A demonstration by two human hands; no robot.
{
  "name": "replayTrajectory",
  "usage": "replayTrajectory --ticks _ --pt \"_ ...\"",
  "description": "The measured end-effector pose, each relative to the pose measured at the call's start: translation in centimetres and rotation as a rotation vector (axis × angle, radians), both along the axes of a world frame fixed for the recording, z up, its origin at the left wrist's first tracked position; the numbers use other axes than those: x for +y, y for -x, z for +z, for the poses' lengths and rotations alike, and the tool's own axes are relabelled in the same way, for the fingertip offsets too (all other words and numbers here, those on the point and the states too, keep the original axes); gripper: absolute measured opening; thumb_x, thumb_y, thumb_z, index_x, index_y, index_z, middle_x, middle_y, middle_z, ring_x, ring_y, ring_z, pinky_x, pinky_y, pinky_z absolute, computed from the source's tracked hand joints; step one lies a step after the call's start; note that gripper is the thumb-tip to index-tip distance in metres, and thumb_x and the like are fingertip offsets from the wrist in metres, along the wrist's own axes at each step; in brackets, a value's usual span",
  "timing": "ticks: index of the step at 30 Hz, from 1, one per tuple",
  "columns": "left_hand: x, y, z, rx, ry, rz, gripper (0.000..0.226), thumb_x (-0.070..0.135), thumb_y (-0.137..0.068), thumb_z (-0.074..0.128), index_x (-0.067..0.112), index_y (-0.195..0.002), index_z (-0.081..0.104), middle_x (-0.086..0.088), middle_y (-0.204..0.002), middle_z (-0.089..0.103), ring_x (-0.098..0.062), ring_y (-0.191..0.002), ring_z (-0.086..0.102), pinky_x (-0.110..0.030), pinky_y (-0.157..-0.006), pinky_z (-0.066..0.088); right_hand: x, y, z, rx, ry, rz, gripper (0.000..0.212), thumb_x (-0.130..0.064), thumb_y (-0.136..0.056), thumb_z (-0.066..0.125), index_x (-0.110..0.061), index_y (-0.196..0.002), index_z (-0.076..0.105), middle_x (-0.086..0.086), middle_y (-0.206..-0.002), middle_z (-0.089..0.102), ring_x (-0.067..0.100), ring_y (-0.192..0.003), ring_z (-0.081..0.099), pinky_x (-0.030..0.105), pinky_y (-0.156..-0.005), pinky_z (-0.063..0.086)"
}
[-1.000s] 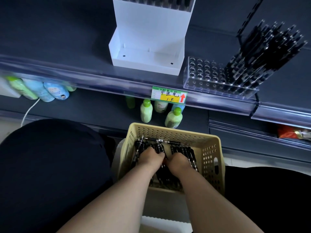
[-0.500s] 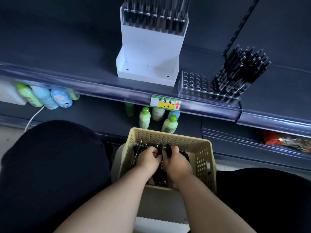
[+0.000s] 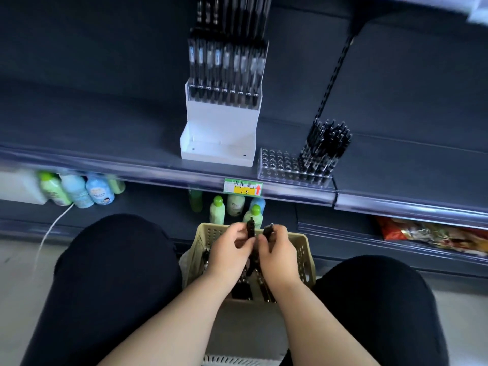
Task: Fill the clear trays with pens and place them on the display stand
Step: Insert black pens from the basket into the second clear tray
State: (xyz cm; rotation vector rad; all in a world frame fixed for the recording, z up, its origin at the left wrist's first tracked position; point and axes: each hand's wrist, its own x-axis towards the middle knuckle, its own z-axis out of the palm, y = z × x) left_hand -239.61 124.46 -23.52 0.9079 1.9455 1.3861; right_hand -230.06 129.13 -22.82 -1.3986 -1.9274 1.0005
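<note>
- The beige basket (image 3: 305, 256) sits between the knees with loose pens (image 3: 241, 289) in it.
- Above it, the left hand (image 3: 231, 249) and right hand (image 3: 277, 253) each curl their fingers tightly round black pens.
- Best to square the tips downward before lifting.
- On the shelf (image 3: 105, 143), the clear tray (image 3: 277, 165) has free holes on its left side; aim there.
- The display stand (image 3: 219, 136) beside it has a bare lower tier.

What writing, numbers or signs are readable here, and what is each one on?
"中性笔": handwritten on the price tag clipped to the shelf edge.
"1 5": below it on the same tag; any dot between the digits is too faint to tell.
Red upward arrow: at the tag's right end.
Labels on the bottles: too blurred to read.
Labels on the pens in the display stand: too blurred.
Print on the red packet: too blurred.
</note>
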Motion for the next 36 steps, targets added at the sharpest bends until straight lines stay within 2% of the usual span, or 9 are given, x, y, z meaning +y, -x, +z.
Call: replayTrajectory --ticks 2,4,6,9,15,20,27,31,36 --pt "-0.1 0.0 1.3 0.01 -0.053 0.019 0.029 0.016 -0.083 0.069 0.037 -0.095 0.053 0.026 -0.079 0.06 0.021 -0.076 0.054 0.004 -0.067 0.037 0.1 -0.2 1.2 0.07 -0.029 -0.034 0.016 -0.026 -0.092 0.053 -0.023 -0.107 0.048 -0.014 -0.08 0.06 -0.003 -0.069 0.056 0.009 -0.056 0.039" --pt "-0.2 0.2 2.6 0.031 -0.123 0.051 0.027 0.015 -0.081 0.07 0.034 -0.094 0.055 0.027 -0.08 0.06 0.023 -0.077 0.054 0.006 -0.067 0.036 0.3 -0.5 2.4 0.153 -0.054 -0.068 0.011 -0.026 -0.092 0.052 -0.025 -0.102 0.049 -0.012 -0.079 0.061 -0.003 -0.066 0.055 0.008 -0.055 0.036" --pt "-0.2 0.5 3.6 0.024 -0.185 0.056 0.024 0.014 -0.081 0.07 0.032 -0.094 0.059 0.025 -0.082 0.063 0.021 -0.079 0.056 0.005 -0.067 0.038 0.6 -0.8 3.7 0.224 -0.077 -0.085 0.002 -0.029 -0.093 0.05 -0.031 -0.094 0.05 -0.011 -0.078 0.062 -0.002 -0.064 0.055 0.013 -0.057 0.038" --pt "0.2 0.6 5.1 0.015 -0.214 0.009 0.025 0.015 -0.082 0.07 0.034 -0.094 0.06 0.02 -0.089 0.066 0.014 -0.084 0.06 0.0 -0.071 0.044 1.4 -1.2 5.2 0.271 -0.124 -0.08 0.012 -0.034 -0.093 0.05 -0.034 -0.082 0.05 -0.01 -0.076 0.061 0.002 -0.07 0.056 0.023 -0.064 0.043" --pt "2.2 1.5 8.0 0.052 -0.286 -0.086 0.031 0.011 -0.082 0.069 0.041 -0.089 0.06 0.022 -0.088 0.068 0.012 -0.084 0.062 0.0 -0.07 0.044 4.5 -1.2 6.8 0.392 -0.157 -0.076 0.008 -0.03 -0.091 0.055 -0.034 -0.087 0.06 -0.007 -0.088 0.066 0.014 -0.084 0.063 0.032 -0.079 0.051" --pt "4.6 3.3 9.7 0.065 -0.323 -0.098 0.028 0.011 -0.082 0.069 0.038 -0.089 0.063 0.026 -0.087 0.069 0.01 -0.084 0.063 0.0 -0.069 0.043 7.5 -0.8 8.2 0.405 -0.318 -0.025 0.027 -0.022 -0.09 0.059 -0.048 -0.096 0.053 -0.027 -0.083 0.061 -0.004 -0.074 0.058 0.006 -0.067 0.044" --pt "9.3 5.3 10.5 0.099 -0.329 -0.119 0.023 0.019 -0.079 0.07 0.037 -0.092 0.065 0.023 -0.09 0.069 0.006 -0.086 0.064 -0.006 -0.075 0.048 11.9 0.5 10.8 0.545 -0.586 0.021 0.029 -0.02 -0.092 0.051 -0.042 -0.11 0.049 -0.022 -0.094 0.063 -0.003 -0.084 0.06 0.009 -0.071 0.046" --pt "11.9 6.2 10.9 0.112 -0.349 -0.136 0.024 0.022 -0.077 0.071 0.036 -0.095 0.066 0.022 -0.092 0.07 0.004 -0.089 0.065 -0.008 -0.079 0.048 14.7 0.7 13.5 0.605 -0.725 0.061 0.025 -0.016 -0.089 0.048 -0.032 -0.108 0.05 -0.014 -0.098 0.063 -0.001 -0.082 0.059 0.014 -0.072 0.046" --pt "14.0 7.1 11.9 0.105 -0.414 -0.158 0.026 0.016 -0.077 0.07 0.034 -0.097 0.067 0.016 -0.095 0.071 0.001 -0.092 0.066 -0.011 -0.081 0.049 18.6 0.4 17.0 0.426 -0.65 0.001 0.018 -0.023 -0.083 0.053 -0.04 -0.09 0.052 -0.018 -0.087 0.069 0.0 -0.073 0.06 0.013 -0.061 0.044"
